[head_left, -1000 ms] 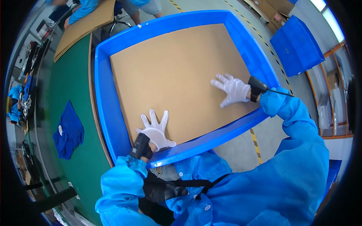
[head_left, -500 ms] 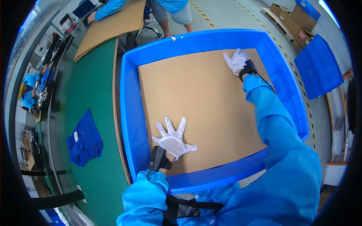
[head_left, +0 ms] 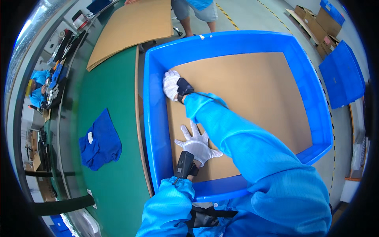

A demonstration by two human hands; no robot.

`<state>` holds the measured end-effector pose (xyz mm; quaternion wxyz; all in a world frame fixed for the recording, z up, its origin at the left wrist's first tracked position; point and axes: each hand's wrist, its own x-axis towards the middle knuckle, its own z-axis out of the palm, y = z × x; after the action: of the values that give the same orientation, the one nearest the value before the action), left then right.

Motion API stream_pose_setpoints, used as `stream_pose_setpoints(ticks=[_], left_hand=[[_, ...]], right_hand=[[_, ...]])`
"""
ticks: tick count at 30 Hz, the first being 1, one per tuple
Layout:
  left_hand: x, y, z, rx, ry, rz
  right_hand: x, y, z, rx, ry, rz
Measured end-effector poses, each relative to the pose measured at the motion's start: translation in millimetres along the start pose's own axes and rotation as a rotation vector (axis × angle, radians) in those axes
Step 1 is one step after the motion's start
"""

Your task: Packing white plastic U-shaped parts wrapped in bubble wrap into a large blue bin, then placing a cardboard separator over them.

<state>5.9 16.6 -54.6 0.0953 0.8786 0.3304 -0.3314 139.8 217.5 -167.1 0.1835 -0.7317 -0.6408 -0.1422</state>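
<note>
A flat brown cardboard sheet (head_left: 252,91) lies inside a large blue plastic tub (head_left: 237,41). My left hand (head_left: 196,147), in a white glove, rests on the sheet's near left part with its fingers spread wide. Crossing over it, my right arm reaches to the far left corner of the sheet. There my right hand (head_left: 171,86), also white-gloved, presses on the cardboard beside the tub's left wall, palm down. Its fingers point away from me and look partly foreshortened. Neither hand holds anything. Each wrist carries a black strapped device.
Left of the tub runs a green-topped table (head_left: 114,87) with a crumpled blue cloth (head_left: 101,142) on it. Stacked cardboard sheets (head_left: 130,27) lie at its far end, where a person (head_left: 197,12) stands. A blue bin (head_left: 342,75) and cardboard boxes (head_left: 327,45) are at the right.
My right hand has moved from the sheet's far right corner across to its far left corner. My left hand stays spread on the cardboard. The view has shifted slightly.
</note>
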Motion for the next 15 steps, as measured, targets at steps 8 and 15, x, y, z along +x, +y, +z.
stream_pose_setpoints(ticks=[8, 15], left_hand=[[-5, 0, 4, -0.062, 0.109, 0.029], [-8, -5, 13, -0.061, 0.165, 0.002]], right_hand=[[-51, 150, -54, 0.267, -0.167, -0.154], [-196, 313, -148, 0.066, 0.024, 0.434]])
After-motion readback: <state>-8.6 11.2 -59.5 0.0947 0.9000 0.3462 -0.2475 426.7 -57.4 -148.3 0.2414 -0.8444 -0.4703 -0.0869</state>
